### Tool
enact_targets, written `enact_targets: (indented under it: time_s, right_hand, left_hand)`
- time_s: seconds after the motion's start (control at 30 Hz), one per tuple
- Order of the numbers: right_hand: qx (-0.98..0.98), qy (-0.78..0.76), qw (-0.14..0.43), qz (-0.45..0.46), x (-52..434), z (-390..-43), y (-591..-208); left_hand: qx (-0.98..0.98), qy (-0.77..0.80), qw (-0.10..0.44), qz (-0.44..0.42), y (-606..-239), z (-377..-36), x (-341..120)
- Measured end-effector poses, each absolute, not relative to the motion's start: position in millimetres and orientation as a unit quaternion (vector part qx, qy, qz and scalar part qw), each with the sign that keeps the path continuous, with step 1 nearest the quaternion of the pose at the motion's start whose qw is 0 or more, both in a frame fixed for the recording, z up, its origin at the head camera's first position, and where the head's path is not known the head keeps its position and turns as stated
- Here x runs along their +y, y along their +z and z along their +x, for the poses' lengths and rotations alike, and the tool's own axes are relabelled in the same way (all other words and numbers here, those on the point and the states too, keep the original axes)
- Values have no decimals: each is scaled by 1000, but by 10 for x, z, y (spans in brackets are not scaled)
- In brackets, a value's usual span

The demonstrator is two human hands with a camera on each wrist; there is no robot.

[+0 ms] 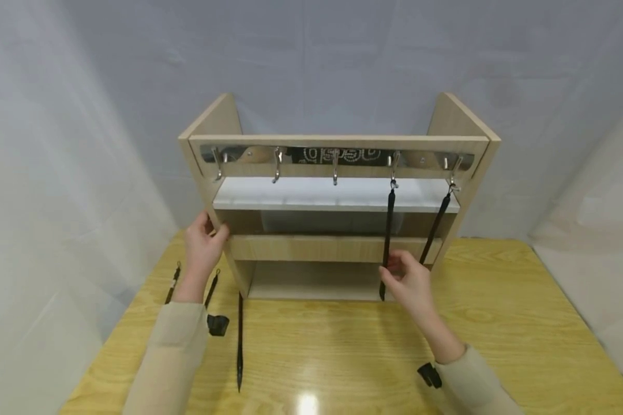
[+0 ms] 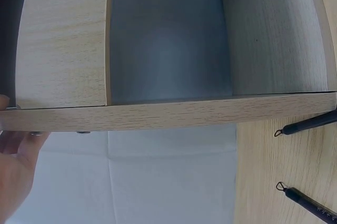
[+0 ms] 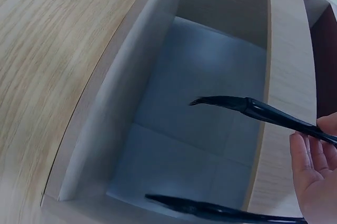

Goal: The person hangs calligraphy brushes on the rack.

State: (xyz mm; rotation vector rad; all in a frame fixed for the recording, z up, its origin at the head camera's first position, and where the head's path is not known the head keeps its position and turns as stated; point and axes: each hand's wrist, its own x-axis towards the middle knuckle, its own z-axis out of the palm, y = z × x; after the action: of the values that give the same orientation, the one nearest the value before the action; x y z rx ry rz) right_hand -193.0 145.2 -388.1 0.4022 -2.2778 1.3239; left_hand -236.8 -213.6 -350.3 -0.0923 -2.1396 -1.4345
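Two brushes hanging: the fourth-hook brush (image 1: 387, 242) and the fifth-hook brush (image 1: 436, 227) dangle from the hook rail (image 1: 337, 155), tips down, in front of the shelf unit (image 1: 332, 248).
Right grip: the right hand (image 1: 409, 283) pinches the fourth-hook brush low on its handle; the thumb side is plain, the other fingertips hide behind the handle. In the right wrist view only the edge of the palm shows, cut off at the frame.
Left grip: the left hand (image 1: 203, 245) clasps the left side panel of the shelf unit, thumb in front, fingers wrapped behind and out of sight. The left wrist view catches just a blurred bit of palm under the panel's edge.
Brush tips: in the right wrist view the bristles of the held brush show dark against the grey back of a compartment; the second brush is half cut off at the bottom.
Table brushes: three more lie on the table (image 1: 498, 323). The long brush (image 1: 239, 340) lies clear; the two short brushes (image 1: 173, 282) are partly covered by the left forearm.
Wrist cameras: a black block (image 1: 217, 324) by the left sleeve and another (image 1: 429, 375) at the right sleeve, details too small to make out.
Rail reflection: pale lettering on dark, unreadable.
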Motion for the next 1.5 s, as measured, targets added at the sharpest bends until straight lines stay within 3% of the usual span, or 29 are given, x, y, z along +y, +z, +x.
enact_targets:
  time_s: [0.97,1.5]
  right_hand:
    - [-808,525,235,128,1360,-2131,-3919]
    - [-786,526,294,139,1499,-1920,-3724]
  left_hand:
    - [-793,-542,276,-40,-3491,-2391,-2138]
    - [-792,-541,279,-41,-3505,-2389,-2146]
